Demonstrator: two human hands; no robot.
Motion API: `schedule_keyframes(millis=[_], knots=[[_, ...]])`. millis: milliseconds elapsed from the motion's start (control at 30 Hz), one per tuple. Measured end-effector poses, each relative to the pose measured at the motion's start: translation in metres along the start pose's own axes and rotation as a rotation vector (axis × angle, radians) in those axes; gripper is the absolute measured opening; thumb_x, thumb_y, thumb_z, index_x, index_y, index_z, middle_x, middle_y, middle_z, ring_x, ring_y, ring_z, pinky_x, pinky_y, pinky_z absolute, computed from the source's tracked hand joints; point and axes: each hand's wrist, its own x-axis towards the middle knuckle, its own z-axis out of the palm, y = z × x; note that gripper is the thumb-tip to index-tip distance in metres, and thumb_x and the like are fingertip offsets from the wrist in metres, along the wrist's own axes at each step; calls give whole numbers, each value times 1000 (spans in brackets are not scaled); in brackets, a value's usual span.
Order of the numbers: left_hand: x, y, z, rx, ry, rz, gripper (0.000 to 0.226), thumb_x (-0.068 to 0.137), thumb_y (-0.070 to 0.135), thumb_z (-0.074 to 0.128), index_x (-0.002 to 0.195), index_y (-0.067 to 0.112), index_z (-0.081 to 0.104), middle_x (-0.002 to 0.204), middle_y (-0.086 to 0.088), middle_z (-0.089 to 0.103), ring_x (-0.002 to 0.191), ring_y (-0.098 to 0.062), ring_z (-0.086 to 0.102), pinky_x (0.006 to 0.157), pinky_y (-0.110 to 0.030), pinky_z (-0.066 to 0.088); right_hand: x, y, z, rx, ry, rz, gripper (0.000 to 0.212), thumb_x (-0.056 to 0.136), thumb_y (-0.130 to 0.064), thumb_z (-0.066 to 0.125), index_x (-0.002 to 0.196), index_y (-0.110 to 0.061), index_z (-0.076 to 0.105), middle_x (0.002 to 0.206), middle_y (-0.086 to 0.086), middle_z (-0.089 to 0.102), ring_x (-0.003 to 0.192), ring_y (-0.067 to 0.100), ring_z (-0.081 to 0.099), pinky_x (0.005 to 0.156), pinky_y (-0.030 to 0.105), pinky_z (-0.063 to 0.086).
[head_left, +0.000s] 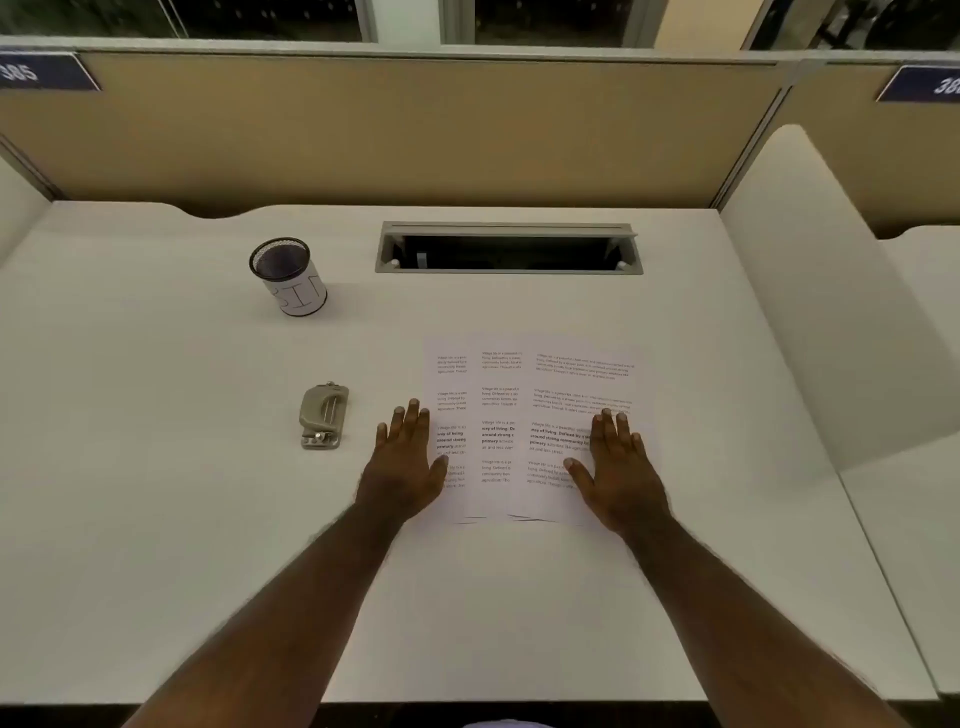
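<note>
Three printed paper sheets (498, 415) lie overlapped and fanned sideways on the white desk (156, 519), right of centre. My left hand (408, 462) lies flat with straight fingers at the left edge of the sheets, its thumb on the paper. My right hand (618, 467) lies flat on the rightmost sheet, fingers spread. A grey hole punch (323, 415) sits on the desk to the left of my left hand, apart from it. Neither hand holds anything.
A black mesh pen cup (288, 275) with a white paper label stands at the back left. A grey open cable hatch (509, 248) is set into the desk at the back. Beige partition panels (415, 130) close the back, a white divider (810, 291) the right side.
</note>
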Motion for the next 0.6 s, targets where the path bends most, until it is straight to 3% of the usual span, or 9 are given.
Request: schedule_keyframes(millis=[133, 200, 367, 600], knots=[[-7, 1, 7, 1, 40, -169, 82, 89, 53, 42, 151, 7, 14, 161, -11, 13, 148, -26, 13, 120, -46, 7, -8, 0, 5, 14, -48, 228, 86, 91, -66, 26, 154, -15, -2, 163, 8, -7, 147, 42, -4, 114, 61, 8], [-6, 6, 9, 59, 100, -203, 87, 84, 60, 48, 149, 8, 23, 157, -10, 26, 143, -27, 27, 115, -49, 18, -8, 0, 5, 52, -72, 305, 90, 88, -68, 32, 153, -18, -6, 163, 8, -12, 146, 45, -5, 113, 66, 8], [1, 18, 6, 181, 123, -280, 102, 67, 80, 51, 140, 10, 37, 139, -9, 42, 122, -29, 44, 92, -42, 37, -4, 1, 5, 98, -92, 362, 99, 84, -73, 38, 153, -19, -9, 162, 9, -13, 147, 44, -4, 112, 66, 8], [7, 30, 5, 171, 105, -333, 92, 63, 74, 63, 126, 9, 46, 123, -12, 48, 110, -29, 48, 82, -39, 43, -3, 3, 6, 127, -82, 362, 102, 83, -72, 41, 153, -16, -7, 162, 11, -11, 148, 40, -4, 114, 63, 8]])
